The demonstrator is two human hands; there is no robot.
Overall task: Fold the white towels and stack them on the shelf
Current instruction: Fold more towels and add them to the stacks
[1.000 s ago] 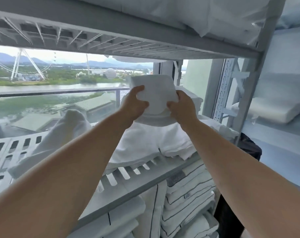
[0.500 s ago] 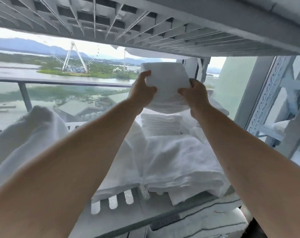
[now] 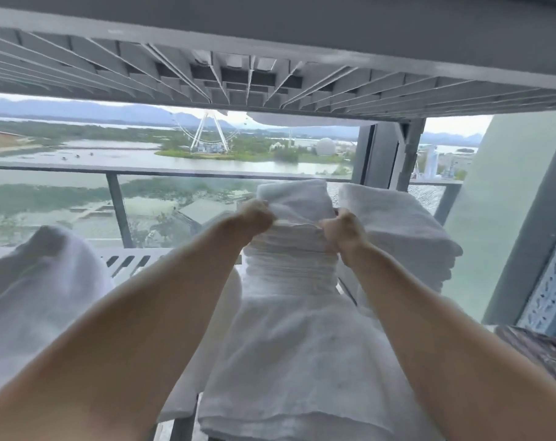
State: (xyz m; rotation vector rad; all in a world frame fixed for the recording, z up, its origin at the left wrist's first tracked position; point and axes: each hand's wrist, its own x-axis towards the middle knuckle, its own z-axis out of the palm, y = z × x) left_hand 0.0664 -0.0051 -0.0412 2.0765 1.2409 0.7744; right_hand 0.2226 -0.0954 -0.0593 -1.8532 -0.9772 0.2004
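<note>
I count two hands at frame centre: the left hand [image 3: 254, 218] and the right hand [image 3: 343, 229] each pinch one side of a single folded white towel [image 3: 297, 198]. It sits atop the middle stack [image 3: 294, 265] on the slatted shelf [image 3: 133, 259]. A second stack [image 3: 397, 230] stands just right of it, and one loose towel heap [image 3: 41, 281] fills the lower left.

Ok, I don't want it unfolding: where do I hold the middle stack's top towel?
Grip the top towel by its near corners, from the front, as the left hand and right hand do. It lies flat on the middle stack, the upper shelf hangs low, and a second stack crowds its right.
</note>
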